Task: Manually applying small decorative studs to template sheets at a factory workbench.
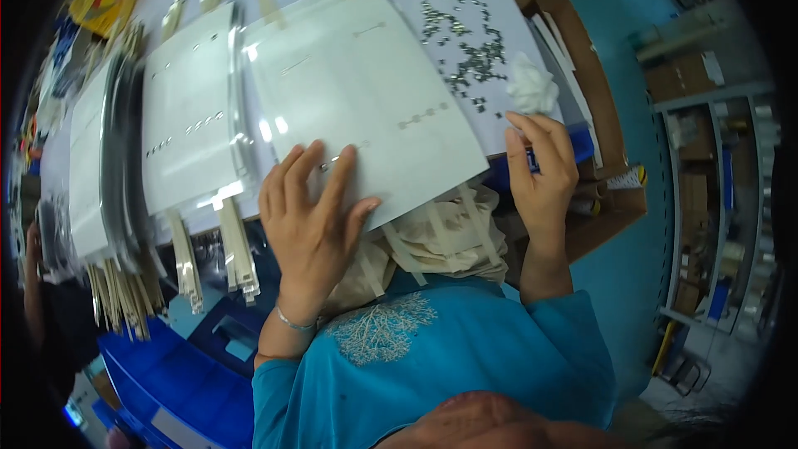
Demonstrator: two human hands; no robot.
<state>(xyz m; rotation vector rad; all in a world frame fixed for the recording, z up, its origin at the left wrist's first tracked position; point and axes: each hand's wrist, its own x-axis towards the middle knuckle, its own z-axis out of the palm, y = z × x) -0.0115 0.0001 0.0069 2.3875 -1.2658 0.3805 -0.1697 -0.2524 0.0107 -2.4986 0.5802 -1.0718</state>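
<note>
My left hand (306,212) lies with its fingers spread on the near left part of a flat white sheet (357,83), one of a stack. Small metal pieces sit in short rows on this sheet, and some show beside my left index finger. My right hand (544,170) is raised off the sheet's near right corner, thumb and index fingertips close together in a pinch; anything between them is too small to make out. Just beyond those fingertips is a crumpled white wad (532,85). Loose small metal pieces (474,54) are scattered on the white table to the sheet's right.
More white sheets with pale straps (187,116) lie in stacks to the left, their straps hanging over the table edge. A cardboard box (594,75) and a blue tray (578,148) border the table's right side. Blue bins (179,366) stand below left; shelves (706,208) stand far right.
</note>
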